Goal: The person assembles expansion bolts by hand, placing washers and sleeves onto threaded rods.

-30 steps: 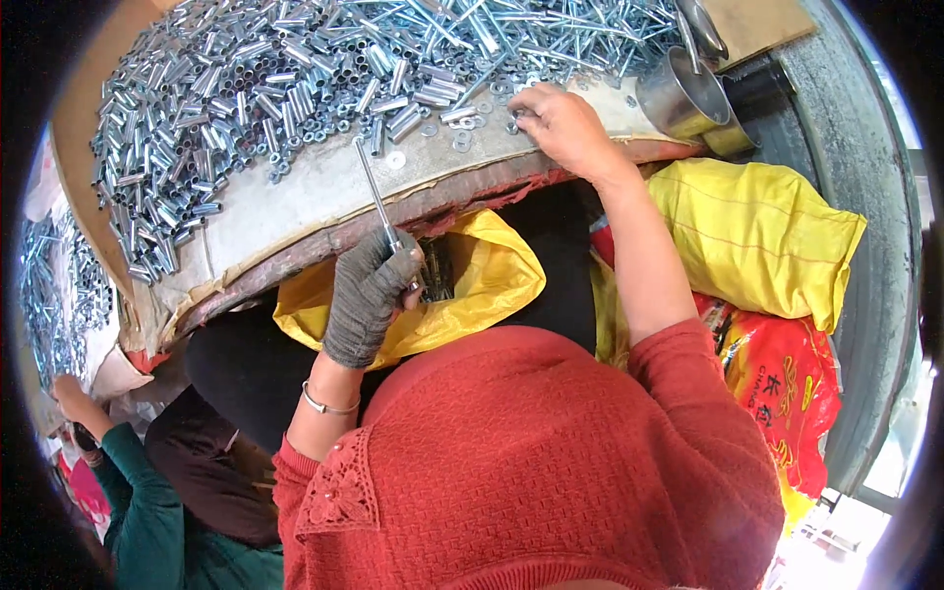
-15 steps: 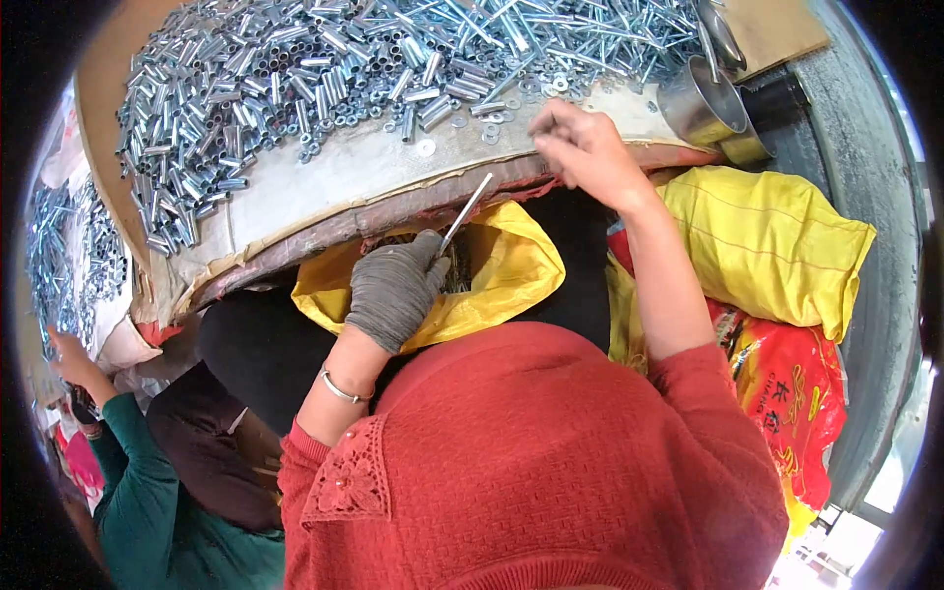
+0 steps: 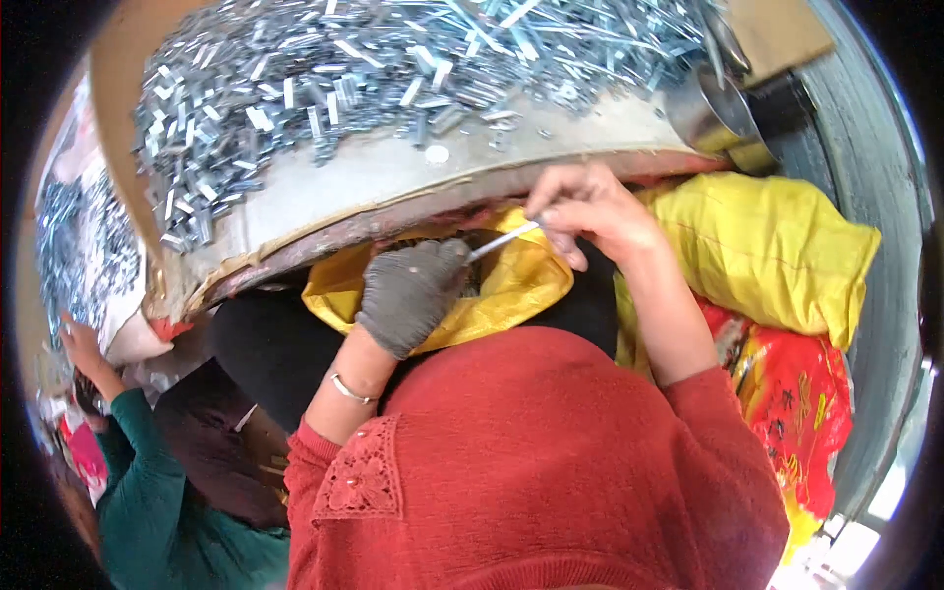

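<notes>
My left hand (image 3: 408, 295), in a dark grey work glove, is closed around a thin metal rod (image 3: 503, 240) that slants up to the right. At the rod's free end, the bare fingers of my right hand (image 3: 602, 218) are drawn together in a pinch; whatever they hold is too small and blurred to make out. Below the rod, an open yellow woven sack (image 3: 546, 283) sits in my lap under the table edge, with dark contents partly hidden by my glove.
Beyond my hands the table (image 3: 344, 182) carries a heap of short metal sleeves (image 3: 295, 98), long rods (image 3: 580, 44) and a loose washer (image 3: 437, 154). A metal cup (image 3: 713, 113) stands at right, above a filled yellow sack (image 3: 777, 251). A co-worker's green sleeve (image 3: 147, 442) is at left.
My right hand has come down from above the table edge to the rod's tip. The rod has tipped flatter toward it. The whole view has shifted slightly and blurred.
</notes>
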A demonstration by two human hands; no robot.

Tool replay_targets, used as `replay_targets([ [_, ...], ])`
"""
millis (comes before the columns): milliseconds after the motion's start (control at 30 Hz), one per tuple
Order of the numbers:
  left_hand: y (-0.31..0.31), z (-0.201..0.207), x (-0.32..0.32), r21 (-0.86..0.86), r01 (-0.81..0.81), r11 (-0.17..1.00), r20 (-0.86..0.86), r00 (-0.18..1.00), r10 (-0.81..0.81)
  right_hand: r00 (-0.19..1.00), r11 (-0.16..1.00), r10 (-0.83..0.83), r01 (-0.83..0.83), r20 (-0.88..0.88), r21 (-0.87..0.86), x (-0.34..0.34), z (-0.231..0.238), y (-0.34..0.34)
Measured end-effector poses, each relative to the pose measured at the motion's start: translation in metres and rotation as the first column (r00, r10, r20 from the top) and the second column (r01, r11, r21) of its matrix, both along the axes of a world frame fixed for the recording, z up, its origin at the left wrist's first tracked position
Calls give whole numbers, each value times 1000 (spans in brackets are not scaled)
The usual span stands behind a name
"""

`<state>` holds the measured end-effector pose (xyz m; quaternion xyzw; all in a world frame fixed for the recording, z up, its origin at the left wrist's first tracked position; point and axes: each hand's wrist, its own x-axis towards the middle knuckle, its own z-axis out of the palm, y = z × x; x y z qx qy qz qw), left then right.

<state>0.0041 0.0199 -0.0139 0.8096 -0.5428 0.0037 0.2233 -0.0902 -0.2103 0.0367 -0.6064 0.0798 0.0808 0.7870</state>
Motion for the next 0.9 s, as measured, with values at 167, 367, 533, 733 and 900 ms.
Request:
replay_targets([
  [167, 4, -8, 6, -120, 96, 988, -202, 972, -119, 980, 963, 195, -182, -46, 198, 9, -15, 15],
  [367, -9, -8, 3, -173, -62, 983, -513, 858, -36, 911, 608, -299, 410, 283, -679, 11, -36, -46],
  [533, -6, -12, 9, -20, -249, 968, -628, 757, 182, 985, -332, -4, 164, 175, -929, 44, -59, -59],
  [733, -8, -5, 3, -12, -160, 987, -542, 831, 128, 935, -109, 77, 352, 345, -930, 38, -45, -57],
  [900, -9, 1, -1, -8, -1, 1000, -567, 824, -3, 950, 842, -273, 312, 151, -440, 16, -1, 6],
])
